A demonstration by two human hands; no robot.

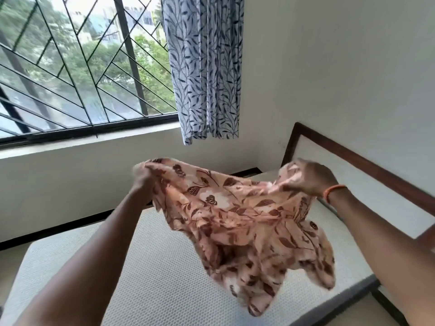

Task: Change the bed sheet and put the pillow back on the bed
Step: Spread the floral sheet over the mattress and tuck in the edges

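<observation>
I saw the left hand (143, 177) and right hand (308, 177) each clamped on the sheet (240, 222), held above the bare mattress (141, 267).

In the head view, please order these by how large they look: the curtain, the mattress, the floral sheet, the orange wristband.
1. mattress
2. floral sheet, held up near the camera, so only narrowly ahead of the curtain
3. curtain
4. orange wristband
</observation>
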